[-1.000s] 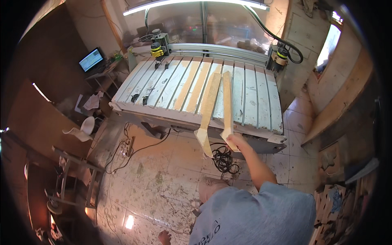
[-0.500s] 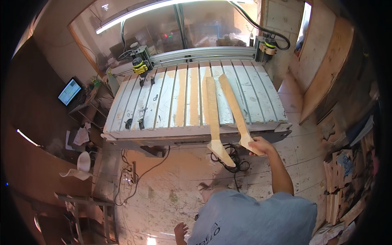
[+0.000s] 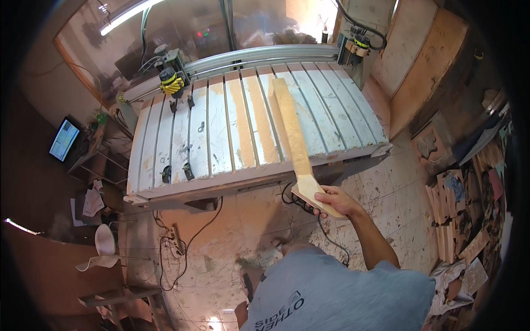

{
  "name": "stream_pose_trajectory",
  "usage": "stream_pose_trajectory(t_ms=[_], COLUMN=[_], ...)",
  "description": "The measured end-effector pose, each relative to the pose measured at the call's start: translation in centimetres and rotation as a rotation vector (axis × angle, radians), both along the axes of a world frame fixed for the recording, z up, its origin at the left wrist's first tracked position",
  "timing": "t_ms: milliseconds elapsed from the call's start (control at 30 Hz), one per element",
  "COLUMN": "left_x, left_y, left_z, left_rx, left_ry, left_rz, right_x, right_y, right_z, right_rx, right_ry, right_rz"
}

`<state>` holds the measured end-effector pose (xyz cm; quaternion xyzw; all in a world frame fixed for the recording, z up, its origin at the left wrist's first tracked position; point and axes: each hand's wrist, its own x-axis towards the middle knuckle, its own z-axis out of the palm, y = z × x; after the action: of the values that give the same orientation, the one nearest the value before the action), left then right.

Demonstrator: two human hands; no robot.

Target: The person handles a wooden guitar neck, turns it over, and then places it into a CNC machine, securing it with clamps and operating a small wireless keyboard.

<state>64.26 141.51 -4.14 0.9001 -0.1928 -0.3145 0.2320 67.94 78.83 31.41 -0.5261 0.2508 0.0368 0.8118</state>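
Observation:
My right hand grips the wide near end of a long wooden leg-shaped piece, thumb on top and fingers curled below. The piece reaches away over the slotted machine bed. A second edge shows along its left side and under its near end, so two such pieces appear to lie stacked; their exact overlap is hidden. Low in the picture, beside my grey shirt, a small part of my left hand shows. Its fingers cannot be made out, and nothing is seen in it.
A gantry rail crosses behind the bed, with a black-and-yellow spindle at its left. Black clamps sit on the bed's left part. Cables trail over the floor. Wood offcuts pile at right; a monitor stands at left.
The two wooden pieces, apart before, have come together under my right hand, which has moved slightly left. The view has shifted, and less of my left hand shows.

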Motion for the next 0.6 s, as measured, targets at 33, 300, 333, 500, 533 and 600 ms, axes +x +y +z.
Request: stream_pose_trajectory(t_ms=[33, 300, 333, 500, 533, 600], left_x=[2.0, 19.0, 20.3, 29.3, 31.2, 34.4], left_y=[0.5, 4.1, 4.3, 6.8, 5.4, -0.8], left_z=[-1.1, 2.8, 3.7, 7.5, 8.8, 14.5], left_rx=[0.068, -0.309, -0.265, -0.439, -0.526, -0.721], left_ry=[0.005, 0.55, 0.551, 0.51, 0.521, 0.638], left_rz=[-0.094, 0.797, 0.881, 0.836, 0.794, 0.674], right_x=[0.9, 7.9, 8.3, 10.7, 10.7, 10.6], right_y=[1.7, 16.1, 17.6, 24.8, 25.9, 27.4], right_z=[-0.1, -1.5, -1.6, 0.1, 0.3, 0.2], right_rx=[-0.048, 0.129, 0.133, 0.192, 0.222, 0.274], right_ry=[0.023, -0.037, -0.025, -0.046, -0.054, -0.071], right_rz=[0.013, 0.078, 0.071, 0.152, 0.152, 0.148])
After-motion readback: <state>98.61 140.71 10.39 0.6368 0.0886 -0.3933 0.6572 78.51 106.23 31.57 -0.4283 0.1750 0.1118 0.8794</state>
